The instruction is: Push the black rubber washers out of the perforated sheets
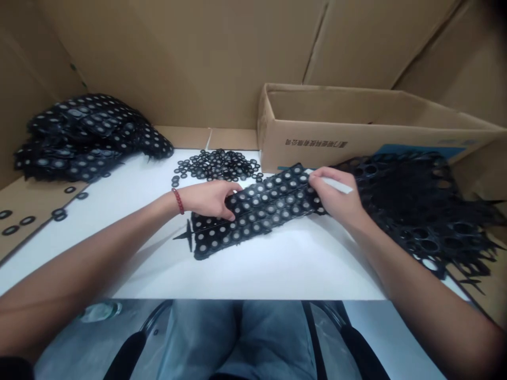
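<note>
While both hands work on it, the black sheet (257, 208) lies flat on the white table (277, 264), at the centre of the view, running from 8 o'clock up to 2 o'clock. It is a thin moulded frame studded with rows of small rings with pale centres. It looks light and limp rather than stiff, so it would likely sag if lifted by one corner; a grip at both ends or along a long edge seems safest. The rings probably snap out easily, so rough bending could shed them.

The left hand (208, 198) rests palm down on the sheet's left part, fingers curled narrow and pressing it to the table. The right hand (336, 198) pinches the sheet's far right end and also holds a white stick (336, 184) that points to 3 o'clock.

Loose rings (217, 164) lie heaped at 12 o'clock, just beyond the sheet. A stack of full sheets (87, 137) sits at 10 o'clock, well apart. Emptied frames (428, 211) pile up at 3 o'clock, beside a cardboard box (356, 132) at 1 o'clock.
</note>
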A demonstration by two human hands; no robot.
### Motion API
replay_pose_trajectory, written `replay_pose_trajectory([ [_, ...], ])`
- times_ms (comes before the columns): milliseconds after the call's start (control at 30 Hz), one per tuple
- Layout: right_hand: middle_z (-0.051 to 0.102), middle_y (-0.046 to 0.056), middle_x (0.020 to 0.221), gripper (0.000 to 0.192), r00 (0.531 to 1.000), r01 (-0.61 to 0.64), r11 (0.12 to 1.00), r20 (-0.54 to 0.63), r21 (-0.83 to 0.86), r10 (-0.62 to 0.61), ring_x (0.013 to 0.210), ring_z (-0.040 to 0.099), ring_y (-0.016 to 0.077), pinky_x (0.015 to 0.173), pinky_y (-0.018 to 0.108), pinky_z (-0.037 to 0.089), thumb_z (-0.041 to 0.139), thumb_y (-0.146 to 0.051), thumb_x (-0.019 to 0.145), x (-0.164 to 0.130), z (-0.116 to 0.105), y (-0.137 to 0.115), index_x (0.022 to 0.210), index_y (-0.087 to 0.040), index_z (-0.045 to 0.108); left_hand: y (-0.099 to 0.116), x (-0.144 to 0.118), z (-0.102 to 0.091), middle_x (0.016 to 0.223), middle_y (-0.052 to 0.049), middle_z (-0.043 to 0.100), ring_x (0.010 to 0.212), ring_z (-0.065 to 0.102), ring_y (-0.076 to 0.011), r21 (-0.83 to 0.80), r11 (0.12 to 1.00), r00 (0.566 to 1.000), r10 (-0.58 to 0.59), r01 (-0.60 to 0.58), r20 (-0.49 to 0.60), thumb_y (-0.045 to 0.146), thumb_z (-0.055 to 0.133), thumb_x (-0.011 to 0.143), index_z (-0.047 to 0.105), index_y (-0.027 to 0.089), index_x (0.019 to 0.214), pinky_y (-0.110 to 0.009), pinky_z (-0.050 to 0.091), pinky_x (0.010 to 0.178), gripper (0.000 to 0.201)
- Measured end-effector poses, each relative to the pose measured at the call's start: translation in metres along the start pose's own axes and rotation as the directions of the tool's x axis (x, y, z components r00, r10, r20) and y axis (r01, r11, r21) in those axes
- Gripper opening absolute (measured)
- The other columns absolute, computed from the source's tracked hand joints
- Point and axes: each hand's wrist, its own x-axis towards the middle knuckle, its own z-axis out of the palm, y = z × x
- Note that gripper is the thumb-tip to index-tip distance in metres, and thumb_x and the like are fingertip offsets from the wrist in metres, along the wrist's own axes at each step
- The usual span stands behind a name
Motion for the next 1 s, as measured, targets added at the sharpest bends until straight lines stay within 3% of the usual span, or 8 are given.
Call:
replay_pose_trajectory([
  [233, 0.046, -0.002, 0.051, 0.010, 0.992, -0.050, 0.995, -0.124, -0.084, 0.040, 0.049, 0.042, 0.0131, 0.046, 0.026, 0.030, 0.057, -0.021, 0.071, 0.001, 0.001, 0.011, 0.062, -0.022, 0.061, -0.020, -0.028, -0.001, 0.080, 0.001, 0.066, 0.068, 0.059, -0.0154, -0.129, 0.991, 0.981, -0.012, 0.038, 0.192, 0.027, 0.066, 0.064, 0.057, 0.018, 0.084, -0.022, 0.040, 0.056, 0.023],
  [367, 0.056, 0.000, 0.061, 0.011, 0.983, 0.035, 0.979, -0.172, -0.202, -0.071, 0.060, 0.051, 0.0182, 0.059, 0.030, 0.038, 0.057, -0.024, 0.077, -0.002, 0.001, 0.004, 0.068, -0.025, 0.065, -0.028, -0.035, 0.005, 0.081, -0.001, 0.066, 0.071, 0.061, -0.0156, -0.226, 0.973, 0.991, -0.023, 0.052, 0.129, 0.024, 0.056, 0.074, 0.057, 0.017, 0.082, -0.022, 0.042, 0.057, 0.011],
  [467, 0.066, 0.001, 0.084, 0.021, 0.952, 0.168, 0.968, -0.226, -0.184, -0.208, 0.085, 0.059, 0.0242, 0.080, 0.038, 0.043, 0.049, -0.031, 0.087, -0.014, 0.005, -0.027, 0.086, -0.032, 0.070, -0.031, -0.041, 0.006, 0.087, -0.002, 0.066, 0.076, 0.061, -0.0150, -0.248, 0.969, 0.996, 0.032, -0.011, 0.080, 0.021, 0.052, 0.078, 0.055, 0.017, 0.086, -0.022, 0.044, 0.062, 0.010],
  [567, 0.066, -0.003, 0.086, 0.020, 0.968, 0.209, 0.978, -0.142, 0.009, -0.206, 0.077, 0.060, 0.0204, 0.071, 0.037, 0.047, 0.053, -0.030, 0.086, -0.033, 0.021, -0.065, 0.093, -0.039, 0.070, -0.031, -0.047, 0.003, 0.093, -0.003, 0.065, 0.078, 0.060, -0.0147, -0.255, 0.966, 0.989, 0.085, -0.051, 0.121, 0.020, 0.052, 0.079, 0.053, 0.017, 0.091, -0.022, 0.044, 0.062, 0.012],
  [633, 0.067, -0.003, 0.074, 0.018, 0.971, 0.169, 0.968, 0.137, 0.187, -0.196, 0.066, 0.061, 0.0165, 0.064, 0.032, 0.050, 0.061, -0.026, 0.082, -0.045, 0.039, -0.081, 0.097, -0.034, 0.068, -0.032, -0.050, 0.000, 0.091, -0.003, 0.065, 0.073, 0.059, -0.0145, -0.256, 0.965, 0.983, 0.101, -0.059, 0.154, 0.020, 0.058, 0.074, 0.051, 0.018, 0.093, -0.021, 0.043, 0.056, 0.020],
  [767, 0.073, 0.000, 0.076, 0.008, 0.782, -0.180, 0.924, 0.619, 0.337, -0.074, 0.070, 0.068, 0.0152, 0.065, 0.027, 0.054, 0.059, -0.023, 0.085, -0.059, 0.070, -0.084, 0.093, -0.023, 0.059, -0.036, -0.051, 0.001, 0.077, 0.000, 0.062, 0.061, 0.054, -0.0129, -0.240, 0.967, 0.983, 0.124, -0.089, 0.135, 0.018, 0.063, 0.067, 0.051, 0.018, 0.090, -0.023, 0.037, 0.050, 0.026],
  [833, 0.073, 0.002, 0.078, 0.004, 0.723, -0.249, 0.903, 0.687, 0.350, -0.066, 0.071, 0.069, 0.0157, 0.063, 0.026, 0.054, 0.058, -0.022, 0.085, -0.061, 0.077, -0.075, 0.089, -0.021, 0.059, -0.039, -0.049, 0.004, 0.073, 0.001, 0.061, 0.059, 0.053, -0.0127, -0.251, 0.964, 0.987, 0.120, -0.090, 0.106, 0.018, 0.063, 0.065, 0.052, 0.018, 0.087, -0.024, 0.036, 0.051, 0.025],
  [1000, 0.071, 0.003, 0.080, 0.005, 0.756, -0.212, 0.893, 0.646, 0.397, -0.107, 0.066, 0.068, 0.0165, 0.056, 0.027, 0.055, 0.062, -0.021, 0.081, -0.062, 0.077, -0.055, 0.086, -0.022, 0.064, -0.045, -0.045, 0.011, 0.070, 0.002, 0.060, 0.060, 0.054, -0.0138, -0.304, 0.950, 0.993, 0.093, -0.068, 0.070, 0.020, 0.068, 0.061, 0.055, 0.019, 0.085, -0.025, 0.035, 0.053, 0.027],
])
